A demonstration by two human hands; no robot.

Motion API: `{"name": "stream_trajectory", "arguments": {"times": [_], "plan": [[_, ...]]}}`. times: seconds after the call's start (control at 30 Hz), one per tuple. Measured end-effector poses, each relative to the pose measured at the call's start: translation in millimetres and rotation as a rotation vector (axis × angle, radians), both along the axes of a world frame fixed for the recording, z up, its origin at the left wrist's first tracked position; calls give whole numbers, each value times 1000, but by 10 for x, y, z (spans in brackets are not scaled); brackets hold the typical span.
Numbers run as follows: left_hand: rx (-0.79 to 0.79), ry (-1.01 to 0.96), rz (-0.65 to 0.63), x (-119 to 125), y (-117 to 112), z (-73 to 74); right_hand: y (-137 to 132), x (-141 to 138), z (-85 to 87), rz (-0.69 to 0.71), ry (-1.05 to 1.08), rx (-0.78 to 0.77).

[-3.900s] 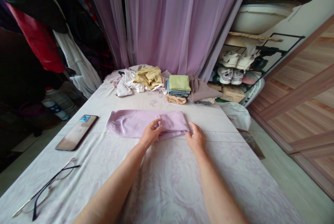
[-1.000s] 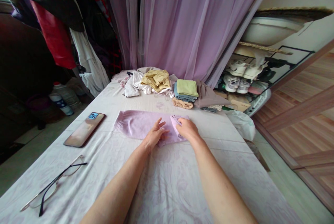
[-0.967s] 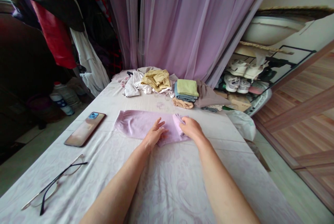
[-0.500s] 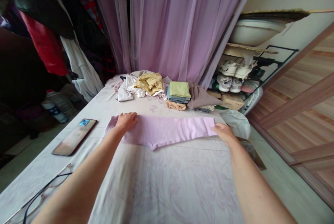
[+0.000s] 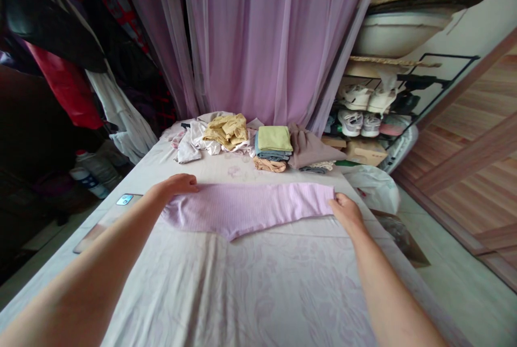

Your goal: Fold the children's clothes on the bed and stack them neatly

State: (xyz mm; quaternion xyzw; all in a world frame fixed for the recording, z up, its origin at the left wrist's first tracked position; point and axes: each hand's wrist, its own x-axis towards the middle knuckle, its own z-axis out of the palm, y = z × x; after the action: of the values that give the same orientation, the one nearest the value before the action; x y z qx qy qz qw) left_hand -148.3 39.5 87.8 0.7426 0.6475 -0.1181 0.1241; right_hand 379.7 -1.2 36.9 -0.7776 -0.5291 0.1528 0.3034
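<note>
A lilac ribbed garment (image 5: 250, 207), folded lengthwise, lies stretched sideways across the bed with a pointed bulge on its near edge. My left hand (image 5: 180, 184) is closed on its left end, fingers curled at the far edge. At the opposite end, my right hand (image 5: 346, 209) pinches the garment's right corner between thumb and fingers. The left end of the cloth is bunched and partly hidden behind my left wrist.
Behind the garment are a rumpled clothes pile with a yellow piece (image 5: 226, 130) on top and a folded stack with a green cloth (image 5: 274, 138). A phone (image 5: 117, 209) lies partly behind my left forearm. Shoes (image 5: 355, 120) sit on a rack at right.
My left hand has gone from lying flatter on the cloth to curled round its left end, shifting slightly left. The garment's near point hangs a little nearer me. My right hand keeps its pinch.
</note>
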Motion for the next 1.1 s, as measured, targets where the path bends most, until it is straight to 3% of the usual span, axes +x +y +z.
{"name": "stream_trajectory", "arguments": {"times": [0.13, 0.23, 0.4, 0.5, 0.57, 0.77, 0.83, 0.9, 1.1], "plan": [[-43, -41, -22, -36, -43, 85, 25, 20, 13, -10, 80, 87], [-47, -89, -23, -80, -54, 275, 89, 37, 73, -3, 229, 144], [311, -112, 49, -176, -40, 861, 199, 76, 366, 3, 490, 378], [545, -76, 136, -203, -133, 1031, 204, 129, 487, 22, 449, 517], [651, -67, 149, -184, -258, 928, 163, 154, 455, 45, 386, 500], [465, -13, 101, -49, -701, 61, -138, 151, 28, 88, 314, 164], [443, 10, 95, -27, -796, -113, -239, 158, -68, 131, 360, 113], [467, 16, 87, -27, -841, -180, -311, 175, -100, 148, 422, 98], [499, -56, 160, -64, -805, -187, -367, 180, -15, 167, 575, -29]]}}
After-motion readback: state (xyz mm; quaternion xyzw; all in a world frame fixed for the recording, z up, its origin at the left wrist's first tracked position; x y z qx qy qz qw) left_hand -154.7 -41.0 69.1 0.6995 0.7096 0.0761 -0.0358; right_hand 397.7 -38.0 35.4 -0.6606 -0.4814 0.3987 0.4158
